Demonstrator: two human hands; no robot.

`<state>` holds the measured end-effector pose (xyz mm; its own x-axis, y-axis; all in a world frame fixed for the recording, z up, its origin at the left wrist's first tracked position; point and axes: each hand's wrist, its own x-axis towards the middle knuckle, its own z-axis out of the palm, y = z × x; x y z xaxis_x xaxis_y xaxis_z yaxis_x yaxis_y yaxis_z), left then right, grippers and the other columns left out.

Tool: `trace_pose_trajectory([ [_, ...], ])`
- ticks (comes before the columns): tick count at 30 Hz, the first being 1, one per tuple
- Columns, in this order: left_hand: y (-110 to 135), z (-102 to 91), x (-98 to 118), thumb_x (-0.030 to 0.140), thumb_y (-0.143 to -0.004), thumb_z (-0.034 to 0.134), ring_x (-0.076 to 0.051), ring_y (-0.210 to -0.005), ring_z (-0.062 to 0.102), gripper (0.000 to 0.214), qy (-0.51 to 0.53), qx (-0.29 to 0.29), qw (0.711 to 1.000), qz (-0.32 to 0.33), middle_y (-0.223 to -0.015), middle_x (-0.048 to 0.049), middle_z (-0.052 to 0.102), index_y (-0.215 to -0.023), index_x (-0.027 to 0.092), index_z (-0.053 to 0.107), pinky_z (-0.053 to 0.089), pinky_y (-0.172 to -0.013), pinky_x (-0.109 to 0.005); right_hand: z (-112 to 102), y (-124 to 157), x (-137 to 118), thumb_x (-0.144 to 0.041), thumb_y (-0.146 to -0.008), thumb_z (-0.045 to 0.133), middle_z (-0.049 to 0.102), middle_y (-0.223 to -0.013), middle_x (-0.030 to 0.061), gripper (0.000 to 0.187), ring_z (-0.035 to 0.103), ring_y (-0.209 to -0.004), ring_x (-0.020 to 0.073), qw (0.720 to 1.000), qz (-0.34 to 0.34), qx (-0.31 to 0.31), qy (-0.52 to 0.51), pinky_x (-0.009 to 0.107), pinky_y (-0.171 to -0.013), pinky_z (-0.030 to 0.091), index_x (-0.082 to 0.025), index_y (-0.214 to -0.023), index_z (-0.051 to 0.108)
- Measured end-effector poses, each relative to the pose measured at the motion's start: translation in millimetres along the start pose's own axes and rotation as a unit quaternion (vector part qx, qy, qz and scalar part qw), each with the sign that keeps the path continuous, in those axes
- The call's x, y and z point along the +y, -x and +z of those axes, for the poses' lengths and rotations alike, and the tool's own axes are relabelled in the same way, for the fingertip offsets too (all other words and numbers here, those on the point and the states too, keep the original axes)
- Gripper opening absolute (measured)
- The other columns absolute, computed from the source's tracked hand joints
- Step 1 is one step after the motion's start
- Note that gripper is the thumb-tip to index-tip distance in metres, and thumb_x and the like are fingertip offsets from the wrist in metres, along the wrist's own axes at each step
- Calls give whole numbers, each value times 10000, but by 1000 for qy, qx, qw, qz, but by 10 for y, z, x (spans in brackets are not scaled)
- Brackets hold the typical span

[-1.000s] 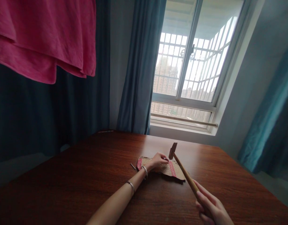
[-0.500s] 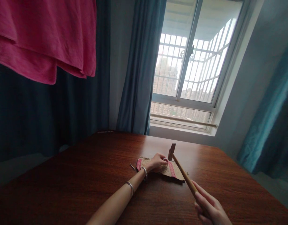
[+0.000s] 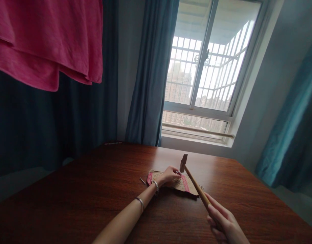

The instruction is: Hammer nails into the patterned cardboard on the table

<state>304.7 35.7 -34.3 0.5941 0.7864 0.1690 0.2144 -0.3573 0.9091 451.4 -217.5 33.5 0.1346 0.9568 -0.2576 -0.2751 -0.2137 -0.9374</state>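
Note:
My right hand [image 3: 227, 218] is wrapped round the lower end of a hammer's wooden handle. The hammer [image 3: 197, 186] slants up and left, its metal head raised just beside the fingers of my left hand [image 3: 170, 174]. Those fingers are pinched together over a beige patterned piece [image 3: 180, 185] with pink bands, which lies on the table. Whatever sits in the pinch is too small to make out. A thin short rod [image 3: 142, 181] rests by the piece's left end.
The brown wooden table [image 3: 77, 203] runs to the wall below a barred window [image 3: 196, 74]. Blue curtains [image 3: 146, 84] hang at its far side, and a pink cloth [image 3: 57, 44] hangs at the upper left. A few thin items [image 3: 201, 187] show at the patterned piece's right edge.
The hammer and my right hand have shifted slightly left. My left hand keeps its pinch over the patterned piece. The whole view has drifted a little.

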Motion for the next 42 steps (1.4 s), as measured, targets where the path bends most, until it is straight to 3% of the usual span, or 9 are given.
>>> trace_pose_trajectory([
  [17,26,-8,45,244,-573,632,-117,-590,505,260,-1,-7,1000,3,-611,-9,608,-749,64,700,338,-543,-202,17,20,11,-496,-646,647,384,-450,-83,796,222,-293,-11,1000,5,4,9,101,-312,54,-215,-1328,348],
  [22,30,-18,24,244,-602,616,-127,-623,531,260,-13,-11,1000,15,-665,-26,636,-779,71,696,356,-557,-201,-82,37,10,-508,-664,625,429,-470,-63,783,212,-292,-15,999,-2,19,28,115,-320,62,-222,-1334,337],
  [26,23,-31,6,275,-610,632,-150,-723,565,319,-15,-7,999,37,-797,-52,663,-869,94,682,397,-628,-210,-246,-17,103,-536,-655,620,365,-409,-92,796,195,-293,-4,994,-60,60,71,131,-323,94,-156,-1312,380],
  [28,18,-39,8,324,-604,655,-162,-768,572,406,-14,-3,999,36,-849,-63,661,-945,104,660,411,-658,-220,-350,-75,179,-529,-633,642,365,-390,-91,797,241,-302,17,984,-103,105,102,145,-324,131,-95,-1269,437],
  [30,17,-49,22,386,-604,663,-166,-772,574,503,-11,7,999,32,-858,-70,654,-1020,105,625,417,-666,-230,-466,-137,250,-502,-598,674,460,-411,-52,763,380,-351,65,965,-140,172,138,169,-338,227,-65,-1202,511],
  [32,22,-59,50,428,-628,644,-161,-755,576,560,4,21,999,35,-841,-71,648,-1079,99,587,415,-672,-237,-597,-190,303,-465,-565,699,600,-520,15,683,543,-499,143,937,-161,246,187,201,-414,353,-86,-1121,586],
  [35,32,-74,107,472,-701,556,-153,-727,572,569,49,38,998,30,-805,-72,638,-1121,87,545,412,-646,-238,-828,-244,342,-448,-581,666,684,-661,72,558,623,-683,227,886,-139,328,296,259,-577,443,-139,-1044,641],
  [38,38,-91,161,515,-752,449,-156,-692,570,567,111,77,991,20,-789,-81,625,-1113,87,537,403,-564,-232,-1063,-273,357,-455,-629,598,697,-701,80,509,636,-717,248,858,-96,335,377,290,-640,458,-155,-1037,644],
  [42,44,-136,204,523,-756,414,-148,-657,572,544,192,116,974,33,-757,-81,620,-1060,96,561,403,-548,-235,-1256,-285,375,-471,-655,545,705,-731,73,500,649,-706,241,852,-59,326,405,283,-625,471,-170,-1043,638],
])
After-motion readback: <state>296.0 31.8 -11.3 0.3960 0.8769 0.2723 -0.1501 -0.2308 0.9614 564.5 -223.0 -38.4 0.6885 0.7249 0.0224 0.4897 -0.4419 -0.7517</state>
